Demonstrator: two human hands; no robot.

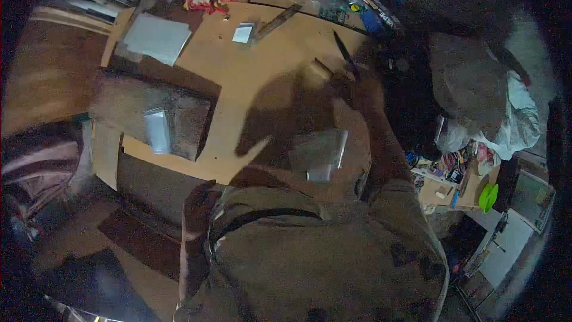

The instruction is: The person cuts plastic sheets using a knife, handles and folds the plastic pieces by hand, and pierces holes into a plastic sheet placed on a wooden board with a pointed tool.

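My right hand (pixel 359 86) is over the right part of the tan table (pixel 235 113), closed round the lower end of a dark, pointed blade-like tool (pixel 342 49). The tool's tip points up and to the left. Beside the hand lies a small tan piece (pixel 322 68). In deep shadow near the table's front edge, my left hand (pixel 201 200) is a dark shape whose fingers cannot be made out. Clear plastic sheets or bags (pixel 326 152) lie between my body and the right hand.
White sheets (pixel 158 39) lie at the upper left, and a clear packet (pixel 158 131) rests on a dark board (pixel 125 104). A small white card (pixel 242 33) is beside a dark strip (pixel 278 21). Small items and a green object (pixel 488 198) are at the right.
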